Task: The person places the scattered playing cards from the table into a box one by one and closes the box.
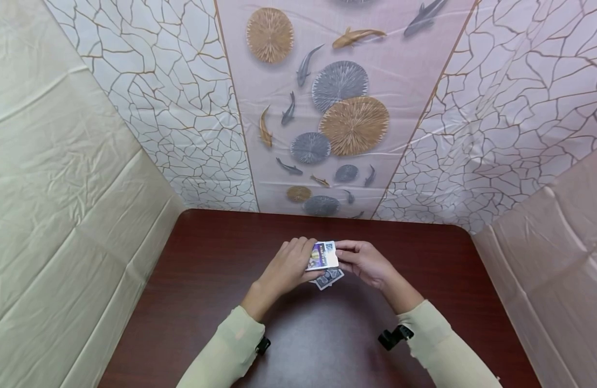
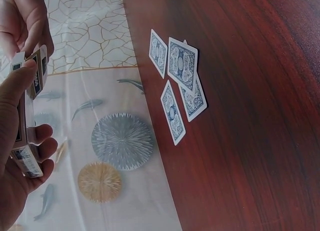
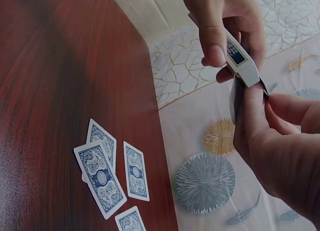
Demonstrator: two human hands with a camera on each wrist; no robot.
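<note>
My left hand (image 1: 288,267) grips a small playing-card box (image 1: 323,255) with a printed face, thumb on one side and fingers round the other. In the left wrist view the box end (image 2: 39,73) points toward my right hand (image 1: 368,264). The right fingers (image 3: 256,108) pinch at the open end of the box, by its flaps, in the right wrist view. Below on the table lie several playing cards (image 3: 100,178) with blue-and-white patterned backs, face down. Two of them overlap, others lie apart beside them. What is inside the box is hidden.
The dark red-brown table (image 1: 206,302) has a glossy surface. Behind it hangs a cloth (image 1: 347,161) printed with fish and round leaves. Plain beige cloth walls (image 1: 84,242) stand at both sides. Each sleeve carries a small black wrist camera (image 1: 395,337).
</note>
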